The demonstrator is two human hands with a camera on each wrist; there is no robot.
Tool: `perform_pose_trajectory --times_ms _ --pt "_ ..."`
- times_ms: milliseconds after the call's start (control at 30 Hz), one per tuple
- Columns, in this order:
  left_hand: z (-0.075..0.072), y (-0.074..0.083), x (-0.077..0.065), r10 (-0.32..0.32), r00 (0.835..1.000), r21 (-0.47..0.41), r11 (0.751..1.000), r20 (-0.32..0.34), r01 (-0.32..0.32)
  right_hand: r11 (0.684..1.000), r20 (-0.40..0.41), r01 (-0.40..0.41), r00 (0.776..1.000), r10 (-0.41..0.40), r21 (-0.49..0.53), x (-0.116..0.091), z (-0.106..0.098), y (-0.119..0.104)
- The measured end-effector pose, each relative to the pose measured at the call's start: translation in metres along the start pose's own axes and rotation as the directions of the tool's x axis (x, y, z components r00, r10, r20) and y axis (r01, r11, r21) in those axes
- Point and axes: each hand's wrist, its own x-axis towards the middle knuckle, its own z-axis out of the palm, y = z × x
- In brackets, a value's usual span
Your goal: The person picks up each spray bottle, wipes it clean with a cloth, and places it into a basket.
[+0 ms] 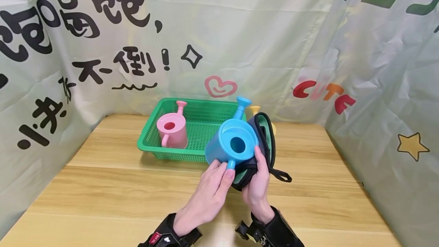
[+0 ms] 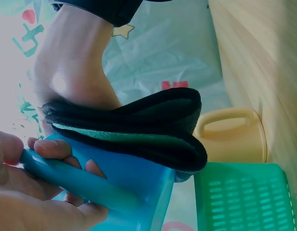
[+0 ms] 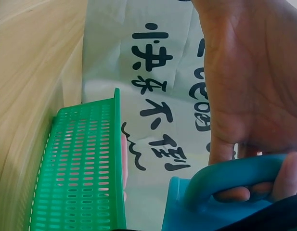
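Observation:
My left hand (image 1: pixel 205 197) grips the handle of a blue watering can (image 1: pixel 217 146), its fingers curled round the handle (image 2: pixel 76 180) in the left wrist view. The can is raised over the table, its round opening tilted toward me and its spout pointing away. My right hand (image 1: pixel 258 186) holds a folded dark cloth (image 1: pixel 268 136) with green lining and a black loop against the can's right side. Its thumb lies at the can's top edge; most of its other fingers are hidden behind the cloth.
A green slotted basket (image 1: pixel 178 154) stands at the back of the wooden table (image 1: pixel 113 193). A pink watering can (image 1: pixel 176 132) is upright in its left end. Right of the basket, a yellow watering can (image 2: pixel 235 144) is mostly hidden behind the cloth. Printed fabric (image 1: pixel 267 29) encloses the table.

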Motion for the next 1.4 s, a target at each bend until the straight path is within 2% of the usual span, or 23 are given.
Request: perform_pose_trajectory --times_ms 700,967,1400 --pt "-0.001 0.003 -0.004 -0.025 1.0 -0.015 1.0 0.017 0.025 0.999 -0.023 -0.024 0.999 0.023 -0.025 -0.006 -0.002 0.0" --pt "-0.001 0.005 -0.005 -0.042 0.999 -0.026 0.999 0.018 0.042 1.0 -0.023 -0.002 1.0 0.002 0.001 -0.009 -0.001 0.003" --pt "0.003 0.003 -0.005 -0.01 1.0 -0.008 1.0 0.003 0.01 1.0 -0.044 0.009 0.999 -0.008 0.012 -0.011 0.002 0.005"
